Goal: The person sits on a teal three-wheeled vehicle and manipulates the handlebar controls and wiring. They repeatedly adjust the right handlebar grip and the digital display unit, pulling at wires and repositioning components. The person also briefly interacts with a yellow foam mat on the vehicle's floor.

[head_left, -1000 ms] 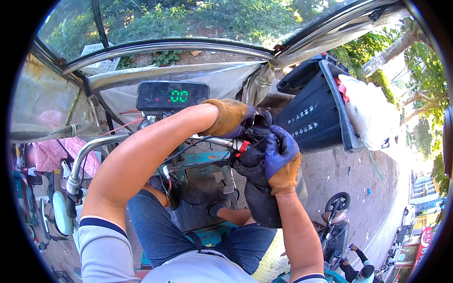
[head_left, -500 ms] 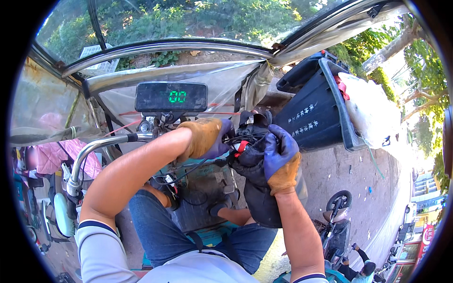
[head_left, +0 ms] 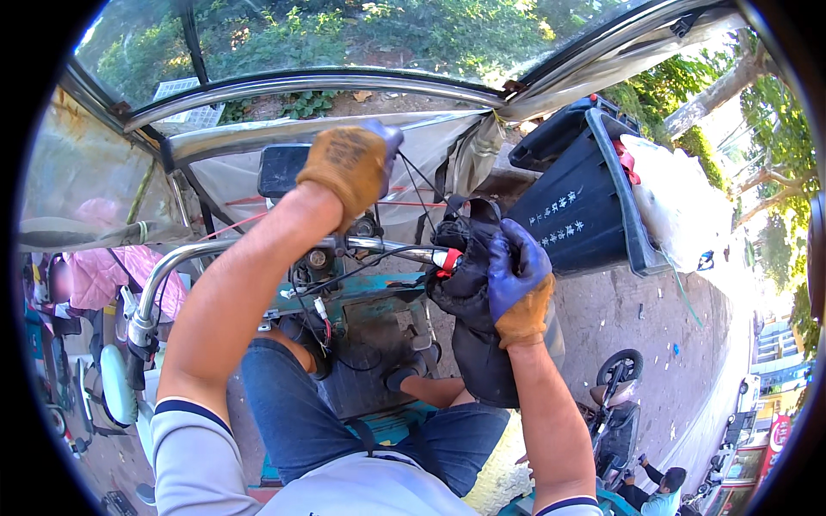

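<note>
Both hands wear gloves of orange-brown and purple. My left hand (head_left: 348, 168) is raised in front of the dash display (head_left: 280, 170), its fingers closed on a thin black cord (head_left: 416, 176). That cord stretches taut down to the neck of a black fabric handlebar cover (head_left: 477, 331) on the right side of the metal handlebar (head_left: 194, 251). My right hand (head_left: 520, 279) pinches the cover's edge, its fingers curled together. Red and white tape (head_left: 447, 261) shows on the bar where it enters the cover. My left hand hides part of the display.
A dark wheeled bin (head_left: 568, 193) with a white bag (head_left: 680, 202) stands beyond the cover. Ahead are a clear windshield (head_left: 361, 39) and plastic sheeting. Loose wires (head_left: 323, 310) hang below the handlebar. A person (head_left: 662, 490) and a parked two-wheeler (head_left: 615, 404) are at the lower right.
My left hand has moved up and away from the cover, drawing the cord out taut. It now blocks the display's green digits. My right hand stays at the cover.
</note>
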Motion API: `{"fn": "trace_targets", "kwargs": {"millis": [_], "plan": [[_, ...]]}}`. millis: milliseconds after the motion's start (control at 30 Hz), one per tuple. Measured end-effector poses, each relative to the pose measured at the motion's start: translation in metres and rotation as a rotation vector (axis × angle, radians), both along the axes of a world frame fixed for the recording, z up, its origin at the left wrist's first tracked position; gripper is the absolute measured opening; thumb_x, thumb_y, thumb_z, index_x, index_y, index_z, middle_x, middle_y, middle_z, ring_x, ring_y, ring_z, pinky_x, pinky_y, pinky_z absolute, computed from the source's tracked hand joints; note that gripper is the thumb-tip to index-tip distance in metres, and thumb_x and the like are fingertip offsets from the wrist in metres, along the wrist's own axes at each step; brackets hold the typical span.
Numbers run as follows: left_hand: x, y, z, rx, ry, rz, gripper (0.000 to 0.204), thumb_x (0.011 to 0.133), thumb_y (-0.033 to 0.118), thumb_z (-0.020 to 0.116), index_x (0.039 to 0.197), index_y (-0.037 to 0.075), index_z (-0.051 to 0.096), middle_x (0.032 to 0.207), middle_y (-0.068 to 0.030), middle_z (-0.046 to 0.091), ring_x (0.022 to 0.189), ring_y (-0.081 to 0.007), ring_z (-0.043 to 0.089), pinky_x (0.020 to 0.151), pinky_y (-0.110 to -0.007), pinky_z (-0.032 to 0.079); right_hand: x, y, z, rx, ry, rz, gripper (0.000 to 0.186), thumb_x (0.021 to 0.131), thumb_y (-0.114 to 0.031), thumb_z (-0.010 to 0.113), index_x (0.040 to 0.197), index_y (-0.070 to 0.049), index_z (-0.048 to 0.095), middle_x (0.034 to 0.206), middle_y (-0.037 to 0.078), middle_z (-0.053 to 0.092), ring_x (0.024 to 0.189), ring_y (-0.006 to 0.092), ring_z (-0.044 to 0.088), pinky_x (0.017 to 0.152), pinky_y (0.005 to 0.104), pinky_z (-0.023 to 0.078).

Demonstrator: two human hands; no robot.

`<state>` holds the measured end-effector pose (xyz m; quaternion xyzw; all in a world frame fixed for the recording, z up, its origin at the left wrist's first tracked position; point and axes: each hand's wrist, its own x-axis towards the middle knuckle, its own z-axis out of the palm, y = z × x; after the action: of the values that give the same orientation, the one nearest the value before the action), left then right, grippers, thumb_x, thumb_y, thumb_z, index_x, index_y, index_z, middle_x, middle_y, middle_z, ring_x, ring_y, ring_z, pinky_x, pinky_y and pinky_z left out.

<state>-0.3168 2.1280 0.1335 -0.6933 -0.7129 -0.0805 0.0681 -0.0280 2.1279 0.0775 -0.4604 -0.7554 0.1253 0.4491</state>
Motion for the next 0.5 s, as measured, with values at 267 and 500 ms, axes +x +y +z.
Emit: {"fn": "trace_targets", "kwargs": {"millis": [267, 500], "plan": [[-0.028, 0.014, -0.012, 0.17, -0.23, 0.08, 0.022, 0.099, 0.011, 0.067, 0.121, 0.011, 0.071, 0.108, -0.0153, 0.075, 0.103, -0.0358, 0.072, 0.091, -0.044, 0.058, 0.002, 0.003, -0.005, 0.054, -0.013, 0.045, 0.027, 0.094, -0.008, 0.072, 0.12, -0.002, 0.075, 0.11, 0.02, 0.078, 0.102, 0.0389, 0.073, 0.092, 0.0459, 0.057], [0.006, 0.002, 0.023, 0.245, -0.745, -0.131, 0.029, 0.105, 0.018, 0.072, 0.126, -0.001, 0.07, 0.103, -0.0094, 0.075, 0.094, -0.0121, 0.068, 0.084, -0.031, 0.058, 0.008, 0.003, -0.012, -0.018, 0.272, -0.107, 0.025, 0.098, 0.001, 0.062, 0.12, 0.005, 0.073, 0.117, 0.023, 0.077, 0.11, 0.0338, 0.075, 0.1, 0.0382, 0.056]]}}
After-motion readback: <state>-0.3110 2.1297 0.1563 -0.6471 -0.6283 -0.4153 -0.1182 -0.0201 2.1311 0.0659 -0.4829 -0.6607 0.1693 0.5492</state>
